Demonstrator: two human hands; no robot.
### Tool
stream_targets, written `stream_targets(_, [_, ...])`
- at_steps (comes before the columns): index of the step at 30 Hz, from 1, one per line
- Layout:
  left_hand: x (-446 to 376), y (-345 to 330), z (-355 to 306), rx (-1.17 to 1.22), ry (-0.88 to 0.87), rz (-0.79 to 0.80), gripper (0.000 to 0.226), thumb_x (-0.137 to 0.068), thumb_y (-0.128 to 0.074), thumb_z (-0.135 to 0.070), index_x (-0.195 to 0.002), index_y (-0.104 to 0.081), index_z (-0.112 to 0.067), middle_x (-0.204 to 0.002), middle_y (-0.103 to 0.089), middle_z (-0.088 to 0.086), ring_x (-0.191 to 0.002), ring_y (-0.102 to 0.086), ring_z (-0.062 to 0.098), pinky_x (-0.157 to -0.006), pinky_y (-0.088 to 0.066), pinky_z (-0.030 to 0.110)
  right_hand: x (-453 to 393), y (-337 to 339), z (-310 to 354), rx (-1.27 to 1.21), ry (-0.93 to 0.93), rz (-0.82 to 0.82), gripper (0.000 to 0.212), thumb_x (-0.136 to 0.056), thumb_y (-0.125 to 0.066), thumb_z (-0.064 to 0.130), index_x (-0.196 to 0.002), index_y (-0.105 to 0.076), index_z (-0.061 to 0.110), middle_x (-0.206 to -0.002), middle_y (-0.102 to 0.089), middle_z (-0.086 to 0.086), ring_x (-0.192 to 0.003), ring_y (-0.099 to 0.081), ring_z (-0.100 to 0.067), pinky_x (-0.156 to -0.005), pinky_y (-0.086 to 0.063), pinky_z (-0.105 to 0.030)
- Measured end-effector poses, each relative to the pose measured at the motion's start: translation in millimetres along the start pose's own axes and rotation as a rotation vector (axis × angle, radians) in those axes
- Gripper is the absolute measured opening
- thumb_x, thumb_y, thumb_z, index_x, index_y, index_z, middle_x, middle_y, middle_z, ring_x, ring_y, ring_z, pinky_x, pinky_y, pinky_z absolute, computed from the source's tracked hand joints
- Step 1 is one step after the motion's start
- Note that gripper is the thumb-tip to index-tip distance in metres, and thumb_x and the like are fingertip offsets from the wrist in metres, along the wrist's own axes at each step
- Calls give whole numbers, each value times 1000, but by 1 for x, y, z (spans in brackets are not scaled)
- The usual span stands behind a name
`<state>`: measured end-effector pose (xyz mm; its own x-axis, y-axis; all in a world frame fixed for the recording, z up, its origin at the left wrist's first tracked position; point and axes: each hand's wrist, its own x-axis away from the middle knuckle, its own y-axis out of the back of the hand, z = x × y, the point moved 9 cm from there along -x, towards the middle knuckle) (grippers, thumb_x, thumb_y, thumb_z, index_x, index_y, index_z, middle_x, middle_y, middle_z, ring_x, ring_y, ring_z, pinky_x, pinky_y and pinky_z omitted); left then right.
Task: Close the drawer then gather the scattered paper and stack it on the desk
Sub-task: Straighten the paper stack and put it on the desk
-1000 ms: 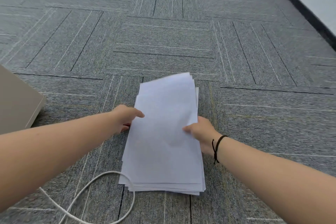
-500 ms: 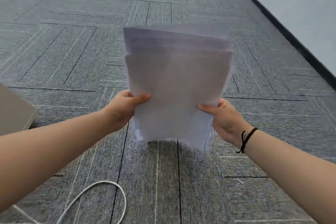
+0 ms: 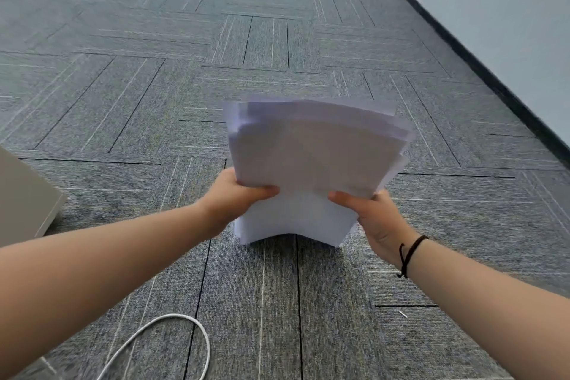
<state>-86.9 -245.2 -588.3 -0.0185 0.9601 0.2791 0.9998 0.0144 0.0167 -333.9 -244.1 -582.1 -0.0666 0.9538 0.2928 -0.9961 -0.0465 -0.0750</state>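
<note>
A stack of white paper sheets (image 3: 314, 157) stands on edge above the grey carpet, its lower edge bowed just over or on the floor. My left hand (image 3: 237, 194) grips its left side with the thumb across the front. On the right side my right hand (image 3: 373, 216), with a black band at the wrist, holds it the same way. The sheets' top edges are uneven and fanned. No drawer or desk top is in view.
A beige furniture corner (image 3: 27, 197) juts in at the left edge. A white cable (image 3: 172, 333) loops on the carpet near the bottom. A pale wall with a dark baseboard (image 3: 481, 71) runs along the right. Grey carpet tiles (image 3: 185, 86) stretch ahead.
The paper lay flat on the carpet under both hands. Both hands lifted it upright, and now it has come lower and slightly to the right, with its bottom edge bowed.
</note>
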Motion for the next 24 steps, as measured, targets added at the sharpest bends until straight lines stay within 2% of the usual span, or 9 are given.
stream_targets(2, [0, -8, 1, -22, 3, -6, 29, -71, -85, -7, -95, -74, -18, -102, -78, 6, -97, -73, 23, -90, -57, 43, 1, 0, 3, -11, 10, -21, 45, -67, -87, 11, -108, -71, 17, -105, -78, -2, -102, -71, -25, -91, -55, -41])
stream_targets(4, [-2, 1, -4, -3, -16, -63, 32, -67, -87, -8, -96, -75, -16, -99, -79, 5, -93, -74, 22, -85, -59, 38, 0, 2, 12, -34, 42, -40, 39, -68, -86, 9, -102, -72, 20, -101, -78, 0, -98, -73, -20, -87, -56, -37])
stream_targets(6, [-6, 13, -10, 36, -51, -100, 39, -60, -90, -10, -96, -76, -12, -96, -80, 4, -92, -75, 21, -78, -59, 31, 1, 4, 22, -60, 78, -40, 43, -64, -86, 11, -103, -70, 20, -102, -78, 1, -97, -73, -18, -83, -57, -33])
stream_targets(9, [-4, 21, -11, 61, -87, -121, 33, -61, -89, -6, -91, -76, -11, -92, -80, 3, -88, -75, 19, -73, -60, 26, 3, 5, 26, -80, 83, -30, 55, -57, -85, 21, -109, -68, 15, -102, -78, 0, -93, -74, -16, -76, -55, -28])
stream_targets(12, [-2, 23, -4, 33, -82, -129, 35, -61, -90, -10, -93, -76, -11, -95, -80, 4, -88, -76, 17, -75, -59, 28, 5, -1, 29, -86, 97, -12, 46, -62, -84, 20, -106, -70, 14, -97, -79, 3, -86, -75, -11, -73, -57, -26])
stream_targets(15, [-4, 22, 5, 53, -23, -88, 39, -63, -89, -10, -98, -74, -11, -96, -80, 2, -90, -75, 16, -70, -58, 20, 6, -5, 32, -93, 120, -14, 33, -70, -82, 14, -101, -71, 14, -91, -79, 4, -82, -75, -8, -66, -57, -20])
stream_targets(19, [-1, 4, 16, 30, 51, 24, 65, -51, -94, -18, -110, -70, -9, -104, -78, 4, -97, -74, 20, -83, -58, 33, 8, -8, 34, -76, 154, -7, 36, -68, -82, 19, -102, -71, 17, -94, -79, 3, -85, -75, -11, -67, -57, -21])
stream_targets(21, [-4, 9, 8, 45, 19, -24, 58, -51, -91, -18, -105, -72, -9, -101, -79, 5, -95, -75, 22, -80, -58, 33, 8, -2, 38, -82, 175, -32, 33, -72, -81, 18, -103, -71, 17, -94, -79, 3, -84, -74, -9, -67, -57, -21])
stream_targets(24, [-11, 17, -10, 85, -49, -66, 46, -55, -91, -12, -97, -74, -10, -99, -79, 4, -94, -75, 21, -77, -58, 29, 7, 6, 44, -63, 199, -49, 47, -70, -80, 30, -111, -68, 11, -97, -77, 1, -82, -72, -6, -63, -54, -18])
